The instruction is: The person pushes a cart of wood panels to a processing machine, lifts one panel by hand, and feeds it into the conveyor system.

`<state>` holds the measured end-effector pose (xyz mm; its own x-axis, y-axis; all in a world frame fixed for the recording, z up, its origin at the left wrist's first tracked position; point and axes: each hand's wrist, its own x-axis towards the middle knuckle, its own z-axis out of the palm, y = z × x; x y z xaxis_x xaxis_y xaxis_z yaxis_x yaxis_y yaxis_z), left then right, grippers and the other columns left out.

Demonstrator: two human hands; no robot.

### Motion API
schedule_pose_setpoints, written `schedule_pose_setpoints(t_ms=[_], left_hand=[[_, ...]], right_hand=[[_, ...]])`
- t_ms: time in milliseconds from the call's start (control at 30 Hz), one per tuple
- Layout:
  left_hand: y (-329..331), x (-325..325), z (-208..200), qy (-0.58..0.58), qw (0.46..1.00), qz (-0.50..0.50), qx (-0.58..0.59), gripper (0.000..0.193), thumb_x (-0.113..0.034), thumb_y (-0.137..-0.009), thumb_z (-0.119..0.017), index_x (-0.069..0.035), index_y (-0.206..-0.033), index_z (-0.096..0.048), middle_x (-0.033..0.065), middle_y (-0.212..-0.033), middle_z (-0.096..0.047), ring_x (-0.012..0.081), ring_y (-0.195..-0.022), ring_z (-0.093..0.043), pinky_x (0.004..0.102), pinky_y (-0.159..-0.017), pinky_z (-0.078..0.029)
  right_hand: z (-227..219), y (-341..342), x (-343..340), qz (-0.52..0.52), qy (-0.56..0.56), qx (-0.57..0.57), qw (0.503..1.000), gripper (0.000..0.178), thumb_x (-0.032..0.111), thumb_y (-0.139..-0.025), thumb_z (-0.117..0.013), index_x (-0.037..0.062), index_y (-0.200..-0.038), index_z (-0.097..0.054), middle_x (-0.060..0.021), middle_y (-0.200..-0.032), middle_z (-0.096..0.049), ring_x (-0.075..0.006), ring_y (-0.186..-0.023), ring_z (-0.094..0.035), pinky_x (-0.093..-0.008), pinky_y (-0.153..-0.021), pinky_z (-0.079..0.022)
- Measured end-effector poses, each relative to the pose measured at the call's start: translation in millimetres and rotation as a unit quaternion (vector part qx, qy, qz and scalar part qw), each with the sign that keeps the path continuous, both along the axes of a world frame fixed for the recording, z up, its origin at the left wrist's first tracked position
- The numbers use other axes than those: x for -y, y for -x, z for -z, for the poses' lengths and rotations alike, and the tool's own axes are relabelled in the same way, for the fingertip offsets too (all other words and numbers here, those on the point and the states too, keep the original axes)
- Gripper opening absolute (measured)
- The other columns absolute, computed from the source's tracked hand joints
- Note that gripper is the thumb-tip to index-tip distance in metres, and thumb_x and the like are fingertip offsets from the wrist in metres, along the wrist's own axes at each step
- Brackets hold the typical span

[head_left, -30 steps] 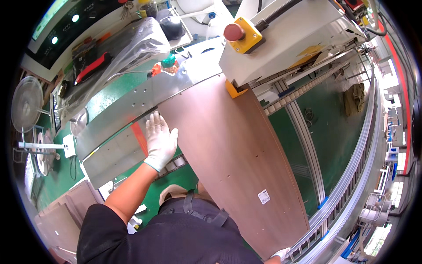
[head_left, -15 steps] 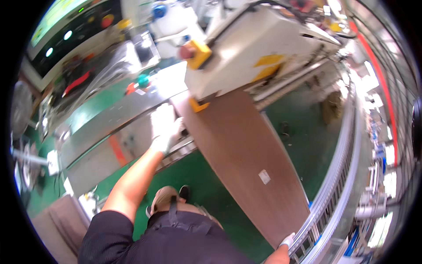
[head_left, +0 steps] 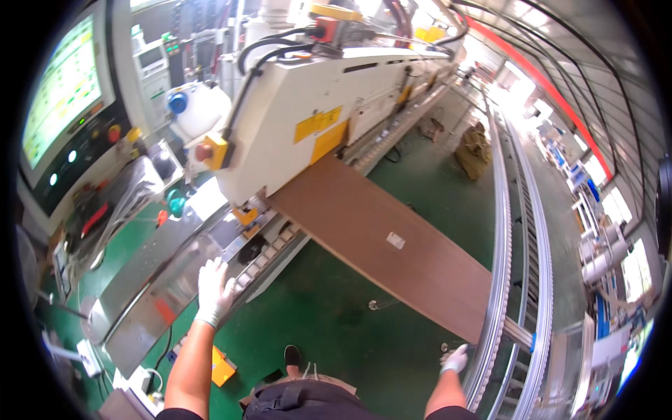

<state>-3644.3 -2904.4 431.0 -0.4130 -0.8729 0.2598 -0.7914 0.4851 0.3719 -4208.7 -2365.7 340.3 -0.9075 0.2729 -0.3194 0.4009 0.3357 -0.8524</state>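
A long brown board (head_left: 374, 241) with a small white label lies at a slant, its far end under the white machine housing (head_left: 280, 133) and its near end on the roller rail. My left hand (head_left: 215, 290), in a white glove, is raised above the machine's front track (head_left: 269, 255), left of the board. Its fingers are spread and hold nothing. My right hand (head_left: 453, 358), also gloved, is just below the board's near right corner, beside the rail. Its fingers look loosely apart, with nothing visible in them.
A curved metal roller rail (head_left: 500, 259) runs along the right. On the left stand a control panel with a lit screen (head_left: 66, 91) and a metal bench (head_left: 150, 301). A red stop button (head_left: 203, 152) sits on the housing's corner. An orange box (head_left: 222, 367) lies on the green floor.
My left hand has come away from the board's far left edge. My right hand has left the board's near end. The view has turned, and the board now lies more crosswise.
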Motion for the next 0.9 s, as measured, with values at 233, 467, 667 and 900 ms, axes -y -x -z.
schedule_pose_setpoints(t_ms=[233, 467, 667, 900], left_hand=[[-131, -195, -53, -0.018, 0.992, -0.099, 0.082, 0.07, -0.036, -0.091, -0.071, -0.007, -0.15, -0.049, 0.0222, -0.154, -0.049, 0.0442, -0.144, -0.045, 0.0556, -0.123, -0.031], [-330, -358, -30, -0.161, 0.797, -0.514, -0.273, 0.054, -0.042, -0.107, -0.052, 0.0, -0.139, -0.063, 0.0213, -0.138, -0.067, 0.0341, -0.134, -0.06, 0.0409, -0.117, -0.043], [-431, -535, 28, 0.073, 0.273, -0.571, -0.771, 0.061, -0.055, -0.102, -0.061, -0.01, -0.144, -0.055, 0.0105, -0.142, -0.064, 0.0261, -0.125, -0.061, 0.0416, -0.1, -0.049], [-527, -633, -27, 0.219, 0.187, -0.476, -0.831, 0.067, -0.057, -0.098, -0.068, -0.014, -0.148, -0.054, 0.0107, -0.143, -0.062, 0.0269, -0.131, -0.058, 0.0448, -0.108, -0.047]], right_hand=[[176, -267, 168, -0.786, -0.257, 0.181, 0.532, 0.044, 0.044, -0.1, -0.048, 0.0115, -0.12, -0.069, -0.0221, -0.11, -0.075, -0.044, -0.098, -0.069, -0.0568, -0.081, -0.053], [-12, -467, 362, -0.918, 0.103, -0.001, 0.382, 0.031, 0.033, -0.107, -0.059, 0.0059, -0.098, -0.07, -0.0063, -0.089, -0.069, -0.0175, -0.077, -0.064, -0.0337, -0.069, -0.051], [-12, -430, 374, -0.791, 0.179, 0.192, 0.553, 0.034, 0.046, -0.108, -0.057, 0.0142, -0.099, -0.065, 0.0014, -0.079, -0.063, -0.012, -0.064, -0.058, -0.0292, -0.053, -0.042], [40, -467, 161, -0.861, -0.073, 0.265, 0.427, 0.027, 0.03, -0.107, -0.059, 0.0043, -0.104, -0.067, -0.0059, -0.086, -0.069, -0.0204, -0.075, -0.067, -0.0351, -0.067, -0.054]])
